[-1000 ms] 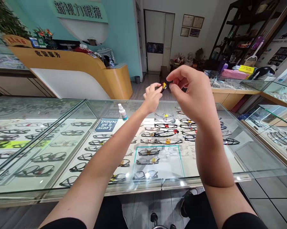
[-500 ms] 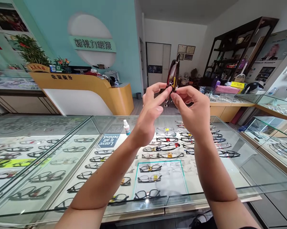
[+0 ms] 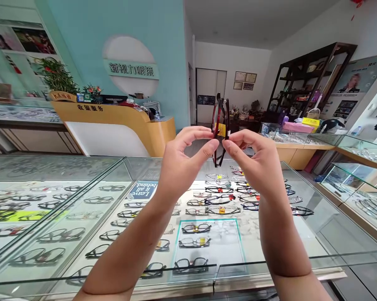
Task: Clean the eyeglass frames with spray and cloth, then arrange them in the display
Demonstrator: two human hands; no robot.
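I hold a folded pair of dark red and black glasses (image 3: 220, 125) upright, edge-on, in front of me at chest height. A small yellow tag sits on the frame. My left hand (image 3: 183, 161) pinches the glasses from the left with thumb and forefinger. My right hand (image 3: 254, 161) pinches them from the right in the same way. Both hands hover above the glass display counter (image 3: 91, 167), not touching it.
Under the counter glass lie several rows of glasses (image 3: 213, 200) and a blue sign (image 3: 142, 189). A yellow reception desk (image 3: 119, 125) stands behind to the left. More glass cases (image 3: 351, 154) and a dark shelf unit (image 3: 314, 79) stand to the right.
My hands lifted the glasses from low over the counter and turned them upright. The view tilted up with them. The left forefinger, stretched out half a second ago, now closes on the frame.
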